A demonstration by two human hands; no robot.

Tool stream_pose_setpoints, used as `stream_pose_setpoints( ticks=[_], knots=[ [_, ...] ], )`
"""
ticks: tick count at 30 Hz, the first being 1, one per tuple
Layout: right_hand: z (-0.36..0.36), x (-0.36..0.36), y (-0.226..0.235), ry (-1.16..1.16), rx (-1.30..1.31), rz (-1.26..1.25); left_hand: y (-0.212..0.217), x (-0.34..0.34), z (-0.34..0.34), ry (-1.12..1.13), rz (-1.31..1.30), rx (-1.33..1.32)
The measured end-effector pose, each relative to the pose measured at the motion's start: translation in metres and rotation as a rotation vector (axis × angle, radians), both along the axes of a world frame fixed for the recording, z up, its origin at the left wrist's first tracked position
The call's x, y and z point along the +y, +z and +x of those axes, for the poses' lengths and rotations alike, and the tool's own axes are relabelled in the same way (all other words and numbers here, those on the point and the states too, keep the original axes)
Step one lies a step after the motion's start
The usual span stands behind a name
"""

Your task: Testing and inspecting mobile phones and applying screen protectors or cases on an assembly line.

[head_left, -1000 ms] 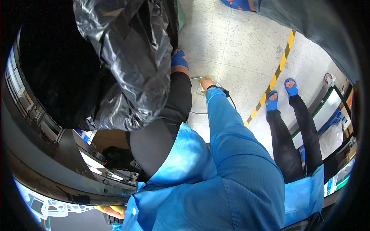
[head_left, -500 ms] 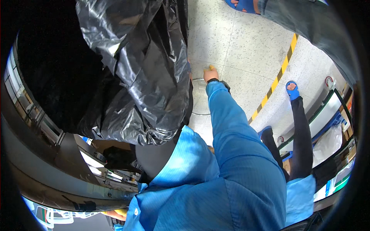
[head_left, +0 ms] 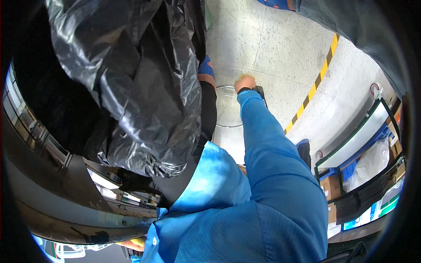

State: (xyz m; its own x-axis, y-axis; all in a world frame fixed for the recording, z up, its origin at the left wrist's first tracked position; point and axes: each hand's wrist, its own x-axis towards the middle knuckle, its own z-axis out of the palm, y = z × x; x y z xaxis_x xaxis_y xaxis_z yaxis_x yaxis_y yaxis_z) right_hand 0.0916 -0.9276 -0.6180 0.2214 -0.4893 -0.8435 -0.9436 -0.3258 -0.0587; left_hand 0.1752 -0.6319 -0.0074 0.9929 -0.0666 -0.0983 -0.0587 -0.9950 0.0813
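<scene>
A thin, shiny, circular rim point(head_left: 229, 126) shows low over the floor point(head_left: 287, 48), just right of the person's own black-trousered leg point(head_left: 208, 107); the area inside it is pale, with faint light streaks near the top, and whether that is a clear surface or only floor seen through, I cannot tell. The right hand point(head_left: 245, 82) is by its upper right edge, fingers curled and a little blurred; whether they grip the rim or sit just above it cannot be told. A dark strip point(head_left: 259, 93) lies beside that wrist. Left of the leg bulges a large, crinkled, glossy black plastic bag point(head_left: 136, 87). The left hand point(head_left: 133, 244), yellow at the fingers, is at the dark table edge point(head_left: 79, 232), its grip mostly hidden. Black-and-yellow tape point(head_left: 313, 87) crosses the floor farther right
</scene>
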Motion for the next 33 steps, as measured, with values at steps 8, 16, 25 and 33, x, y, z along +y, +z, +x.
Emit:
stream_pose_setpoints(
  ticks=[8,16,25,33],
  knots=[
    [0.012,0.024,0.015,0.106,-0.003,0.034,-0.001,-0.002,0.001,0.004,-0.007,-0.002],
    [-0.015,0.024,-0.024,-0.025,-0.083,-0.059,-0.004,-0.003,0.003,0.004,-0.032,0.0],
    [0.002,0.023,-0.012,0.095,-0.272,-0.02,-0.007,-0.001,0.005,0.013,-0.071,-0.012],
    [0.039,0.023,0.017,-0.167,-0.399,0.221,-0.011,0.001,-0.002,0.047,-0.131,-0.072]
  ],
)
